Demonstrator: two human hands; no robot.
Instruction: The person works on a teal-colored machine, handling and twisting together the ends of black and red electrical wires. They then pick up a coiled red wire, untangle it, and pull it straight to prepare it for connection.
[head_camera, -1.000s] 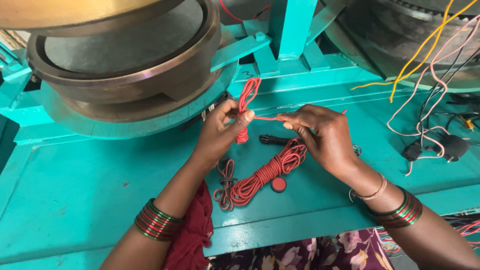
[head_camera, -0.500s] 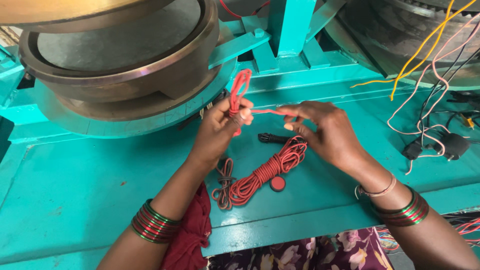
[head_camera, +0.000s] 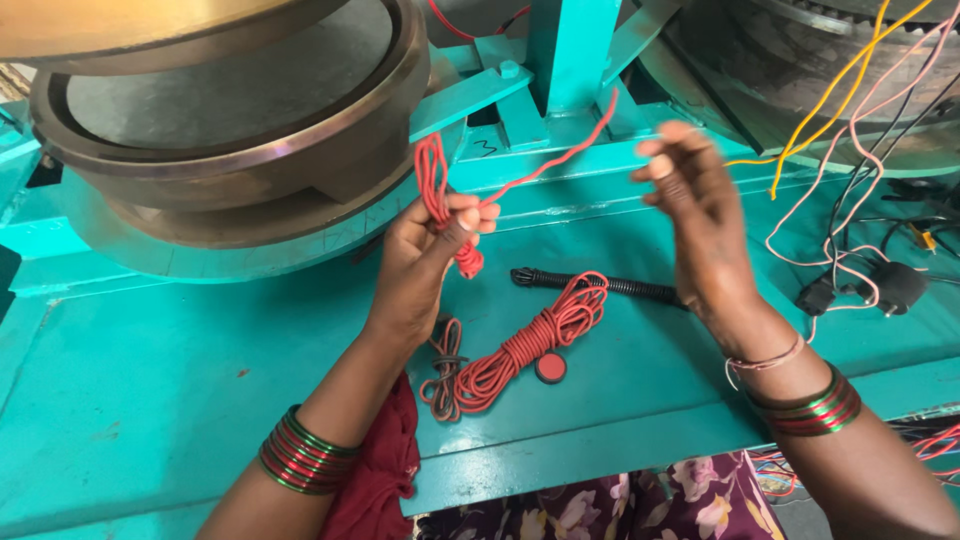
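Left hand (head_camera: 425, 250) pinching a looped red wire (head_camera: 434, 180) above the coiled red bundle (head_camera: 520, 345) on the teal bench (head_camera: 150, 400). Right hand (head_camera: 700, 220) half open, right of the bundle, wire's loose end near its fingertips; grip unclear.

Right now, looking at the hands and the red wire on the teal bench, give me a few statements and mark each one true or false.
1. The left hand pinches a small bundle of red wire. True.
2. The right hand rests flat on the bench. False: it is raised, drawing the wire's free end.
3. A wound red coil lies on the teal bench. True.
4. Both wrists are bare. False: each wears red and green bangles.
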